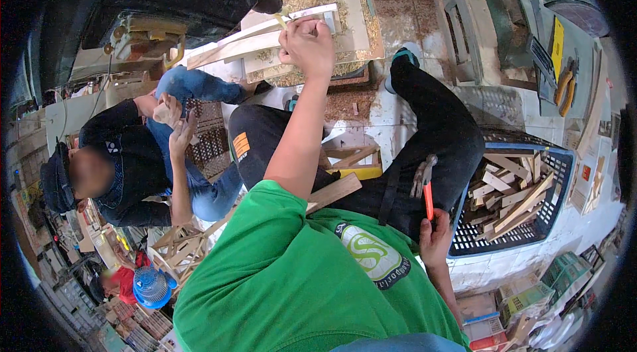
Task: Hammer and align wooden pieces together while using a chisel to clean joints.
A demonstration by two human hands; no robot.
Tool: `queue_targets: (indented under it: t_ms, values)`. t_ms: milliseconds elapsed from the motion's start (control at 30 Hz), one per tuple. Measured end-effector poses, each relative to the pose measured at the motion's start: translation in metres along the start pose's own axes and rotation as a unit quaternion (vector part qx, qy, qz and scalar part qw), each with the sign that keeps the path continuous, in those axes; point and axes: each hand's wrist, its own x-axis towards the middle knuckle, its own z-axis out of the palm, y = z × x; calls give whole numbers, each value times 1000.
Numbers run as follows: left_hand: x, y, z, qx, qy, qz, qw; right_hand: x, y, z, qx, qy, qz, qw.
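Note:
My left hand (308,50) reaches out over a work board (361,40) strewn with wood shavings. Its fingers are bent together at the end of some pale wooden strips (255,45); what they pinch is too small to make out. A short yellowish piece (281,21) shows beside the fingertips, below a dark machine part (267,0). Close to my right thigh, my right hand (434,238) is wrapped round the low end of a claw hammer (428,196). The hammer has an orange handle, and its metal head points away from me.
A blue crate (561,201) of wood offcuts (511,193) stands at my right. Pliers (566,90) lie on a bench beyond it. At left a seated person (126,179) in dark clothes holds a pale piece. A wooden strip (335,193) lies by my lap.

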Motion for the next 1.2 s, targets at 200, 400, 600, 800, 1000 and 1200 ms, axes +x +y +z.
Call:
queue_targets:
  t_ms: [200, 400, 600, 800, 1000, 1200]
  values:
    - [-1, -1, 2, 8, 12, 10, 1000, 1, -4, -1, -7, -2, 7, 1000]
    - [0, 7, 6, 25, 36, -14, 999, 2, -5, -2, -7, 1, 2, 1000]
    - [2, 0, 10, 17, 44, 1, 999, 3, -10, -3, -27, 3, -10, 1000]
    - [1, 12, 7, 30, 48, -15, 998, 2, -6, 0, -13, 6, 0, 1000]
    - [0, 12, 8, 34, 31, -18, 999, 2, -4, -1, -2, -2, 10, 1000]
    - [-1, 12, 7, 37, 32, -22, 999, -1, 2, -1, -29, -16, 22, 999]
